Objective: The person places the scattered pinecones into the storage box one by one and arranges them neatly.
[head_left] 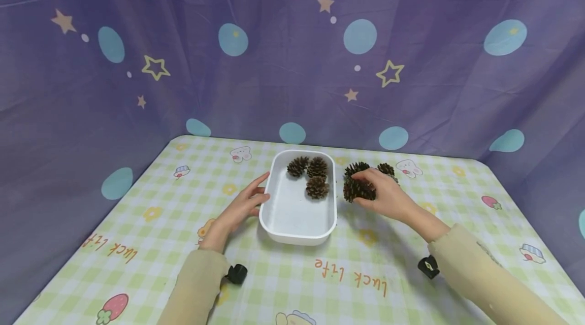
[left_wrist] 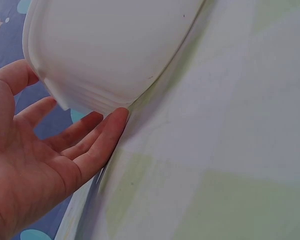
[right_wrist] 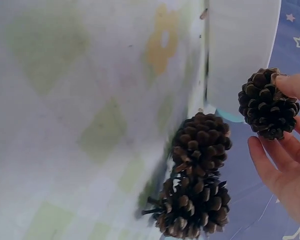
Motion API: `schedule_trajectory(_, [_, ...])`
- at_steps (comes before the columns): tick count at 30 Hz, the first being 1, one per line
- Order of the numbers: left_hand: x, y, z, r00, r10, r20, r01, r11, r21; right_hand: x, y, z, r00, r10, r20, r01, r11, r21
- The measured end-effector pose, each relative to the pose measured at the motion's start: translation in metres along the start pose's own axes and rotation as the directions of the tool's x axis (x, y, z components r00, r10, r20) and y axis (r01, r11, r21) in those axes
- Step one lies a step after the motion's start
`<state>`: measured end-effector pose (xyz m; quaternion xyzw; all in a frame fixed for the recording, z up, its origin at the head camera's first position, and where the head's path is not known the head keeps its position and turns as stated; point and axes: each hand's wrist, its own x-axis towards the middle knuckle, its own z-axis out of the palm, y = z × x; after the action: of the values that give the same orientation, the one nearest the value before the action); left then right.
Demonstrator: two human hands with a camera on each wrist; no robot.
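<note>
The right hand curls its fingers and thumb around a brown, woody pine cone with open scales, holding it just right of the white, rounded rectangular plastic tray that sits in the middle of the counter, which is covered by a green-and-white checked cloth with cartoon prints. In the right wrist view the held cone appears to be clear of the cloth, pinched between the fingertips, its scales spread and dark at the tips. The left hand lies with straight, relaxed fingers along the left wall of the tray, fingertips touching it, which seems meant to steady the tray where it stands; the left wrist view shows the fingers against the tray's lower rim. Three more pine cones lie together at the far end inside the tray, and two loose pine cones rest on the cloth just beyond the right hand, close to each other. A purple backdrop cloth with stars and blue dots hangs behind the counter.
</note>
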<state>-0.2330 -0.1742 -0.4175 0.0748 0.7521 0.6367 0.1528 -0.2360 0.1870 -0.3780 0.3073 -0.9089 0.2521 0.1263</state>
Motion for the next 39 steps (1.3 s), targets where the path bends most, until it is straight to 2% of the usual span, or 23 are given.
schedule_trajectory(17, [0.0,0.0,0.0,1.0,0.005,0.002,-0.005,1.0,0.004,0.025,-0.011,-0.002,1.0,-0.014,0.023,0.014,1.0,0.012])
schedule_trajectory(26, [0.002,-0.001,-0.001,1.0,0.013,0.02,-0.013,1.0,0.003,0.043,-0.023,0.001,0.997,-0.029,0.071,0.027,0.999,0.031])
schedule_trajectory(30, [0.002,-0.001,-0.001,1.0,0.011,0.007,-0.011,1.0,0.006,0.05,-0.027,0.004,0.996,-0.037,0.085,0.033,0.998,0.048])
schedule_trajectory(39, [0.0,0.0,0.0,1.0,0.006,0.003,-0.006,1.0,0.012,0.061,-0.034,0.012,0.996,-0.003,0.088,-0.003,0.998,0.07])
